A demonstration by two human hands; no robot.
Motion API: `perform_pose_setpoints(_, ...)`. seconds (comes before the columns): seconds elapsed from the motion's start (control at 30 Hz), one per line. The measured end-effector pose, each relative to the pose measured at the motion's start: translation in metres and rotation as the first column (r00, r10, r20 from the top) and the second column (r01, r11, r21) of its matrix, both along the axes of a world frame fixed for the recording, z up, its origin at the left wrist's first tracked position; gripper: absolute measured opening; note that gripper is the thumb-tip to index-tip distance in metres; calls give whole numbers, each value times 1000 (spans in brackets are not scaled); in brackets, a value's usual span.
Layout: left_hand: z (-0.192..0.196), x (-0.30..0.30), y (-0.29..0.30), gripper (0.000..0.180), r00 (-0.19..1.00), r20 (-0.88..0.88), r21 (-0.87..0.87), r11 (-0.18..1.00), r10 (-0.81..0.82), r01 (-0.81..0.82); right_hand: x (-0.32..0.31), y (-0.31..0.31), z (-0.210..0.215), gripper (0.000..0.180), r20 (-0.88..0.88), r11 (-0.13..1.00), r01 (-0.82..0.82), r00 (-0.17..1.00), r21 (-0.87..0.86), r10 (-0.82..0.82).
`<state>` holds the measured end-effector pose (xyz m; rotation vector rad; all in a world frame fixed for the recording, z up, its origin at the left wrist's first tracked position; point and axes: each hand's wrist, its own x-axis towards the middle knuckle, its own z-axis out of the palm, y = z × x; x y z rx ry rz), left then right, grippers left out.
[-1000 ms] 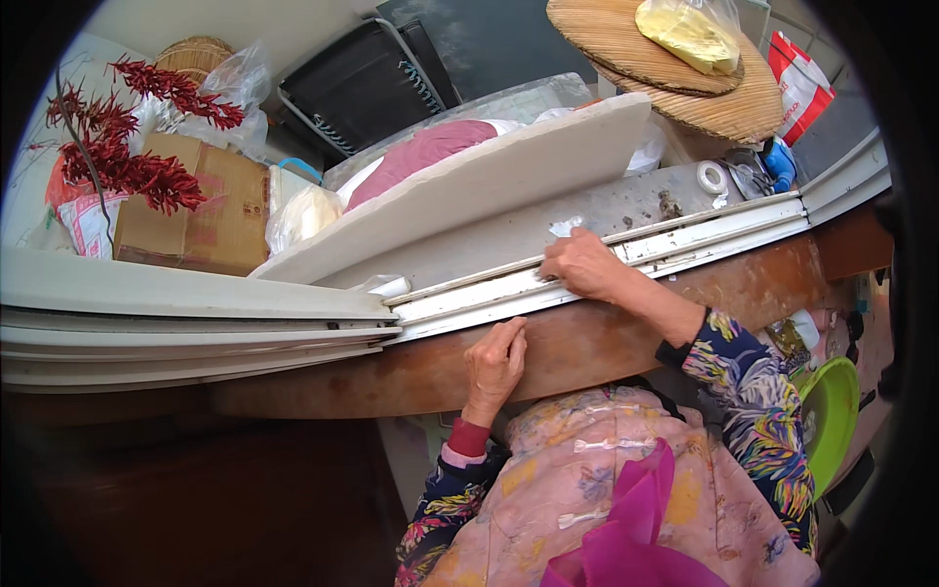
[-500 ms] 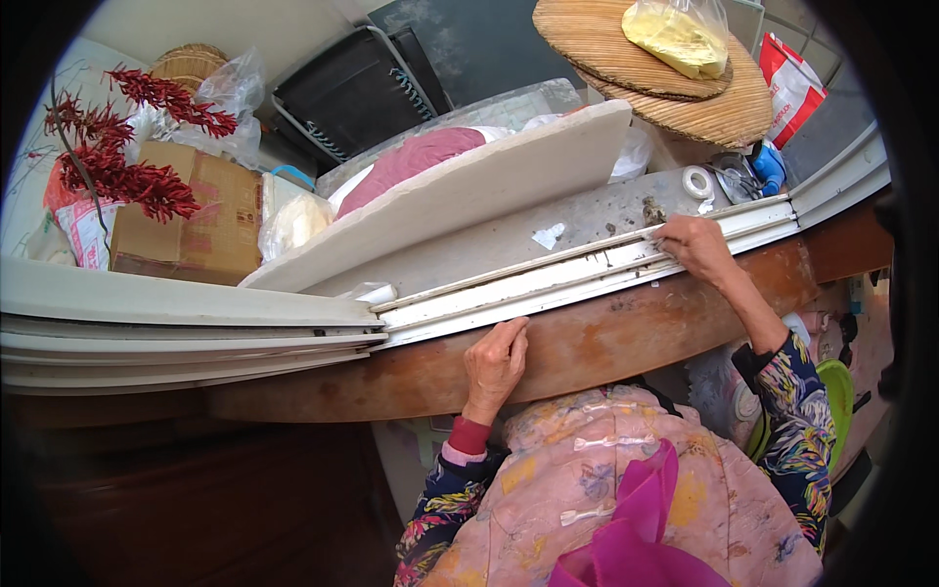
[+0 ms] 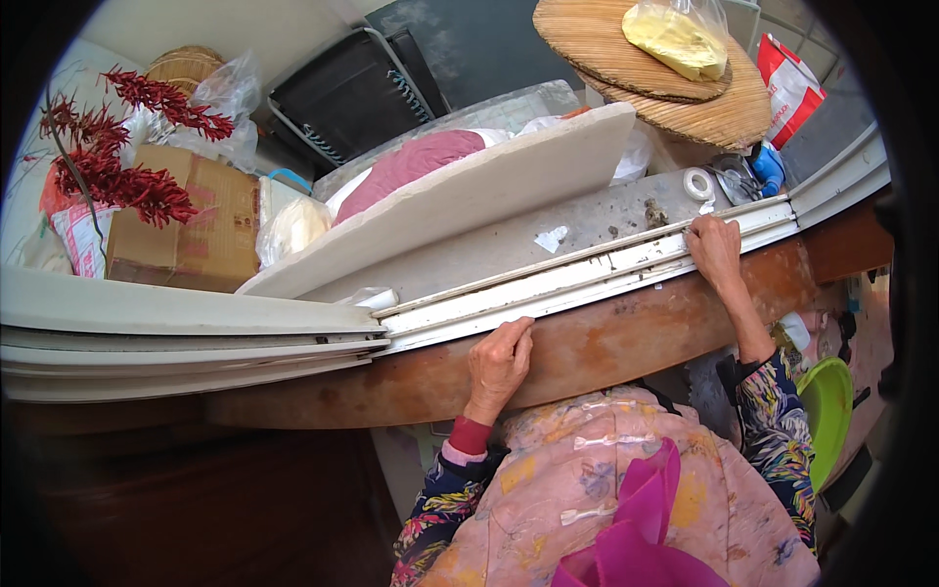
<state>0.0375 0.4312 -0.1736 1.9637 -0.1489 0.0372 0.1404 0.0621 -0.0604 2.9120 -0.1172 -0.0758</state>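
A white sliding-window track (image 3: 577, 284) with dark dirt in its grooves runs along a brown wooden sill (image 3: 587, 347). My right hand (image 3: 716, 252) is over the track toward its right end, fingers curled down into the grooves. Whatever its fingertips pinch, if anything, is hidden. My left hand (image 3: 500, 364) rests closed at the near edge of the track, on the wooden sill. Its fingers are folded, and I cannot make out anything in them. Dark clumps of dirt (image 3: 653, 211) and a white paper scrap (image 3: 552, 239) lie on the grey ledge beyond the track.
A pale slab (image 3: 450, 196) leans beyond the ledge. White window frames (image 3: 186, 303) stack at the left. Also there are a cardboard box (image 3: 186, 215), dried red peppers (image 3: 147, 196), a tape roll (image 3: 698, 184), round woven lids (image 3: 675, 98) and a green basin (image 3: 827, 411).
My right hand has slid a little to the right along the track, its forearm now more upright. The left hand stays nearly in place. More of the green basin shows.
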Motion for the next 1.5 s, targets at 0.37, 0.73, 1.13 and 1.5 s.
perform_pose_setpoints(0.37, -13, 6, 13, 15, 1000, 2, -48, 999, -12, 13, -7, 76, -33, 12, -17, 962, -121, 992, 247, 129)
perform_pose_setpoints(0.73, -21, 5, 23, 15, 1000, 3, -38, 999, 16, -16, 34, 129, -44, 17, -496, 429, 486, 863, 761, -97)
perform_pose_setpoints(1.13, -28, 5, 26, 15, 1000, -2, -35, 999, 13, -13, 47, 99, -7, 7, -56, 656, -109, 973, 746, 225)
perform_pose_setpoints(1.5, -29, 7, 28, 15, 1000, -11, -38, 999, -28, 28, 39, 102, -30, 15, -407, 608, -730, 476, 311, 780)
